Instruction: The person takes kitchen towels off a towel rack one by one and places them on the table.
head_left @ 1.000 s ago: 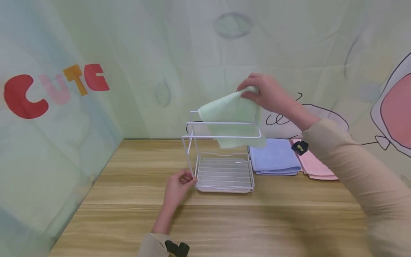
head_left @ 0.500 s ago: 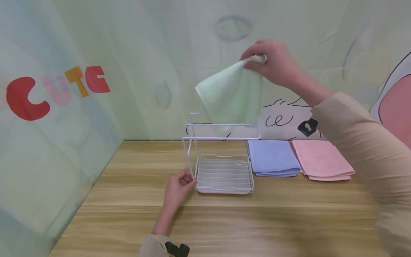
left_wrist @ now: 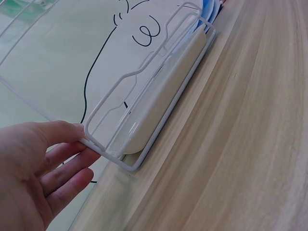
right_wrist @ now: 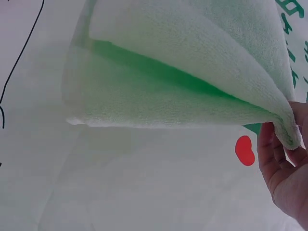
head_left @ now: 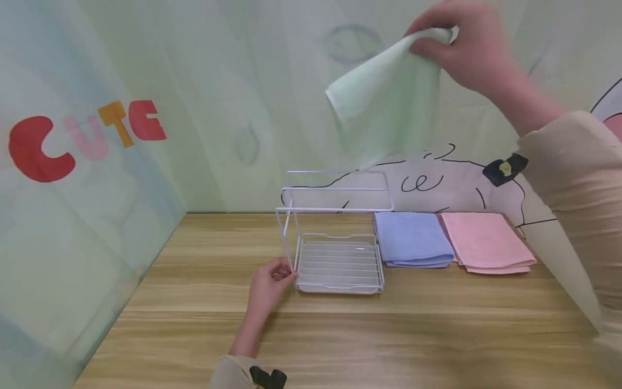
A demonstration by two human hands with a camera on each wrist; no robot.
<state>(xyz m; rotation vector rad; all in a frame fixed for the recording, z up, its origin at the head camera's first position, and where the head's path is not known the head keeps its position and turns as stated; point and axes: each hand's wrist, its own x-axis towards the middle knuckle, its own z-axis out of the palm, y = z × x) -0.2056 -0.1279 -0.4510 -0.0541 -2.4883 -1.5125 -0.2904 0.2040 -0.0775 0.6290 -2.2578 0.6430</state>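
My right hand (head_left: 473, 48) pinches a light green towel (head_left: 389, 102) by its upper edge, high above the table. The towel hangs folded and slanting from the fingers, well above the white wire rack (head_left: 335, 209). In the right wrist view the towel (right_wrist: 192, 72) droops in layers from the pinching hand (right_wrist: 284, 163). My left hand (head_left: 269, 286) pinches the rack's lower left front corner between thumb and fingers. The left wrist view shows that hand (left_wrist: 48, 168) on the rack's wire (left_wrist: 108, 96), with the pale tray (left_wrist: 163, 96) in its base.
Folded on the wooden table (head_left: 340, 340), a blue towel (head_left: 413, 237) lies just right of the rack. Beside it lies a folded pink towel (head_left: 488, 240). A printed curtain (head_left: 218, 108) stands behind and along the left side of the table.
My right hand has lifted the green towel up off the rack's top bars and carried it to the right. My left hand stays at the rack's corner.
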